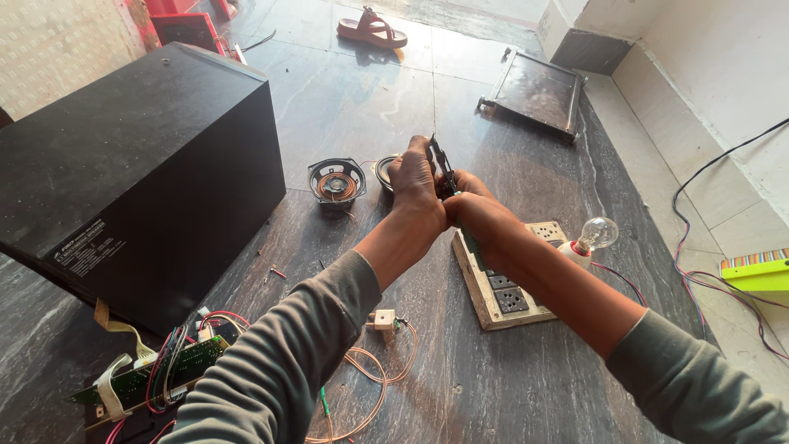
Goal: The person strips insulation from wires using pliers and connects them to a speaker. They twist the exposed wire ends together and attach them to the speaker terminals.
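Observation:
My left hand (413,182) grips a small dark flat part (442,167) held upright on edge. Pressed against it from the right, my right hand (477,215) is closed on a tool with a green handle (469,242), whose tip meets the part; the tip is hidden by my fingers. Both hands hover over the dark stone floor (509,378), just above a wooden switchboard (501,284) with sockets. Two small round speakers sit just beyond the hands: one bare (336,182), one partly hidden behind my left hand (383,171).
A big black cabinet (140,173) stands at left, a green circuit board (156,374) with wires at its foot. A light bulb (596,234) sits by the switchboard. Copper wire loops (370,382), a metal panel (536,90), a sandal (371,30) and wall-side cables (699,279) lie around.

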